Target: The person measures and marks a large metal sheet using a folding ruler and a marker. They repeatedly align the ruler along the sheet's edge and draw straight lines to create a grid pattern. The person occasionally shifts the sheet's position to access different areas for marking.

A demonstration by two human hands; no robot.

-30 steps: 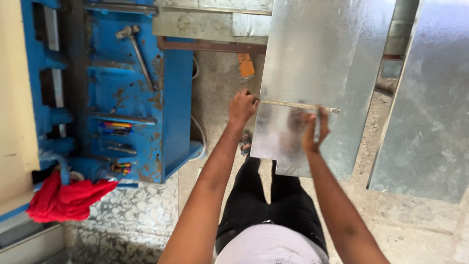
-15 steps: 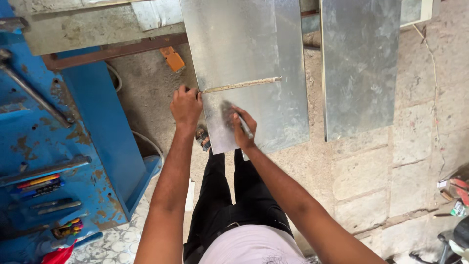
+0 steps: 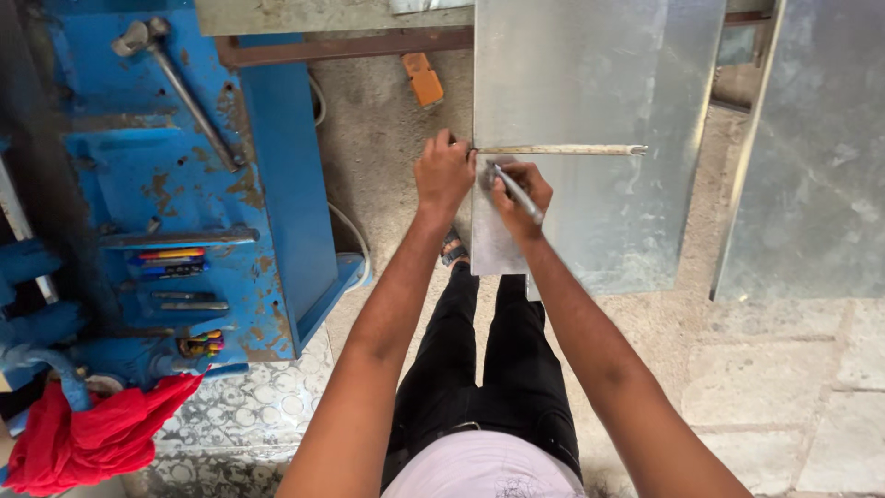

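Observation:
A shiny metal sheet (image 3: 599, 111) lies flat in front of me, reaching over the floor. A thin steel ruler (image 3: 562, 149) lies across it. My left hand (image 3: 444, 171) presses the ruler's left end at the sheet's edge. My right hand (image 3: 522, 192) holds a slim metal scriber (image 3: 518, 194), its tip against the sheet just below the ruler's left end. My legs in black trousers stand below the sheet.
A blue metal machine (image 3: 184, 175) with a lever and small tools stands at the left. A red cloth (image 3: 88, 433) hangs at its lower corner. A second metal sheet (image 3: 811, 157) lies at the right. An orange object (image 3: 424, 79) rests on the concrete floor.
The view has swung between the frames. My right hand, which lay flat on the sheet, now holds the scriber at the ruler's left end. My left hand stays at that end.

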